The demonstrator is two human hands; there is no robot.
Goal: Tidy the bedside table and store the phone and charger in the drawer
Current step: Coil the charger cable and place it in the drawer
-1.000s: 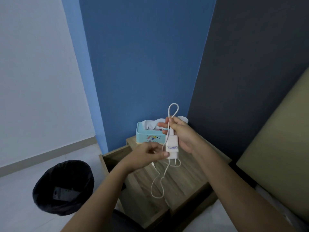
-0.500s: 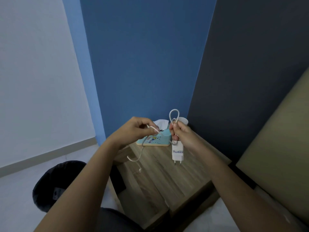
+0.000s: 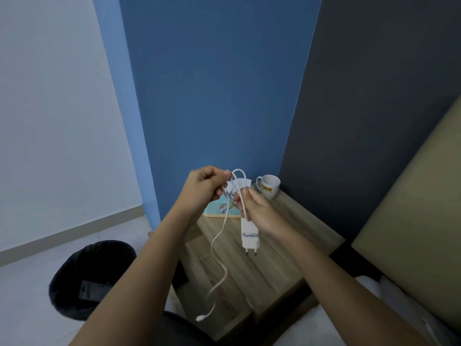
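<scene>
Head view. Left hand (image 3: 203,188) closed in a pinch on the white cable (image 3: 219,245), fingers curled at the top of a loop. Right hand (image 3: 259,211) closed round the same cable just above the charger plug (image 3: 250,237), which hangs prongs down, above the bedside table (image 3: 287,245) and not touching it. Between the hands the cable makes a short loop; the rest trails down in slack curves, its small connector end dangling low, near the table's near left corner.

Progress, as a judgement: the cable looks partly gathered, with most of its length left to coil. The charger is not yet stored. No phone in view, and I cannot tell whether it is already put away. The drawer itself is not clear to me; a dark gap shows at the table's left side, half hidden by the left arm.

Materials: plug is a smooth white plastic block with blue handwriting on its face and two round pins. Cable is thin, rubbery, limp. Table top is pale wood-grain, matte. At the far side sit a glossy white mug (image 3: 269,186) with a yellow logo and a light blue tissue box (image 3: 217,211) with a cartoon print. A black bag-lined bin (image 3: 87,278) stands on the floor, left.
</scene>
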